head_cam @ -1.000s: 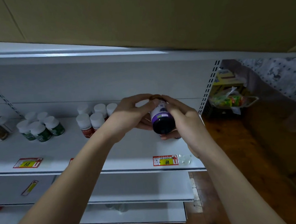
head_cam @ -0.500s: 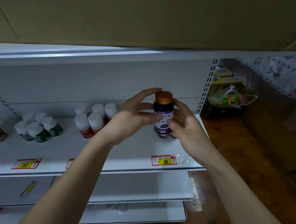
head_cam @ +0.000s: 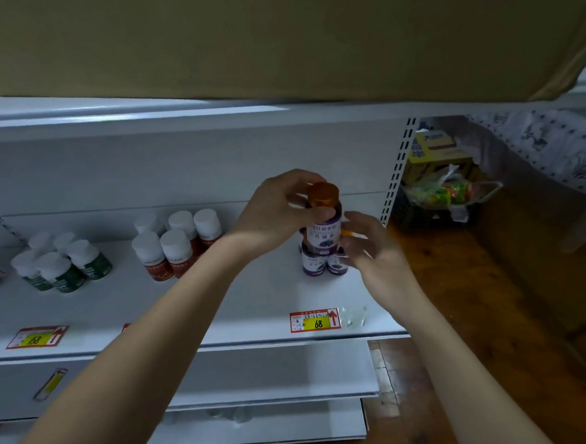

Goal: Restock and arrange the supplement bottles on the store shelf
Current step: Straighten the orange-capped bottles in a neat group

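Note:
A dark purple-labelled bottle [head_cam: 323,226] with an orange cap stands upright above two other purple bottles [head_cam: 323,262] on the white shelf [head_cam: 248,302]. My left hand [head_cam: 277,210] grips it around the neck and cap. My right hand [head_cam: 367,248] hovers just right of the bottles with relaxed, spread fingers; whether it touches them is unclear. Whether the top bottle rests on the lower two is hidden.
Several white-capped red-labelled bottles [head_cam: 175,245] and green-labelled bottles [head_cam: 63,264] stand further left on the shelf. Price tags [head_cam: 315,320] line the front edge. A cardboard sheet [head_cam: 275,42] hangs overhead. A basket with packets [head_cam: 446,193] sits on the wooden floor at right.
The purple bottle was turned upright, then moved toward the shelf over the two other purple bottles. My right hand has let go of it and opened beside them.

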The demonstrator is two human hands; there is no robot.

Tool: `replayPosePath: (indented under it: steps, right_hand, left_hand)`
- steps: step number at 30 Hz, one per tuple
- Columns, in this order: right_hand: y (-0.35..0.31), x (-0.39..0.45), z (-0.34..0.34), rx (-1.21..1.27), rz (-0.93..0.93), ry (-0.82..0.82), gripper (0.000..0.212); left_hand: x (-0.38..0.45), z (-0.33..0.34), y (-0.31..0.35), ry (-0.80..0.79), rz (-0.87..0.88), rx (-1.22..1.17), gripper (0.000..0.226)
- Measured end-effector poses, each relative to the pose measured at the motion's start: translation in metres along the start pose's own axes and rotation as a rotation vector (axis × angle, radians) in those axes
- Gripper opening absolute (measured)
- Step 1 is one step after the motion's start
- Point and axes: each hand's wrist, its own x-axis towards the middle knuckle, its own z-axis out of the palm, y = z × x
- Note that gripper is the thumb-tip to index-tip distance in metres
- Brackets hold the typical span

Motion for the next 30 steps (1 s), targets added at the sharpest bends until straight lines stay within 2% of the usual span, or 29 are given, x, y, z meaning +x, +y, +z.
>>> replayPosePath:
  steps: [3, 5, 7, 9, 11, 13, 20, 25, 30]
  right_hand:
    - [0.026, 0.009, -0.015, -0.065, -0.011, 0.222, 0.027]
    - [0.049, 0.013, -0.024, -0.203, 0.024, 0.283, 0.025]
    - [0.077, 0.017, -0.033, -0.404, 0.125, 0.224, 0.030]
    - [0.102, 0.017, -0.040, -0.637, 0.208, 0.074, 0.040]
    - [0.121, 0.012, -0.044, -0.843, 0.180, -0.033, 0.039]
    - [0.130, 0.004, -0.044, -0.949, 0.099, -0.041, 0.031]
    - [0.138, 0.006, -0.044, -0.967, 0.032, 0.011, 0.029]
    - [0.139, 0.003, -0.045, -0.957, 0.038, 0.030, 0.030]
    - [0.142, 0.005, -0.045, -0.952, 0.068, 0.037, 0.032]
  left_hand:
    - [0.025, 0.007, -0.005, 0.068, -0.036, -0.034, 0.036]
    - [0.042, 0.012, -0.010, 0.104, -0.068, -0.063, 0.041]
    - [0.058, 0.019, -0.017, 0.120, -0.077, -0.057, 0.042]
    - [0.072, 0.028, -0.023, 0.116, -0.071, -0.017, 0.037]
    - [0.083, 0.037, -0.031, 0.102, -0.077, 0.037, 0.036]
    - [0.093, 0.045, -0.039, 0.076, -0.094, 0.088, 0.038]
    - [0.112, 0.060, -0.065, -0.099, -0.097, 0.246, 0.053]
    - [0.121, 0.071, -0.074, -0.244, -0.051, 0.506, 0.048]
    - [0.126, 0.078, -0.087, -0.327, -0.080, 0.640, 0.047]
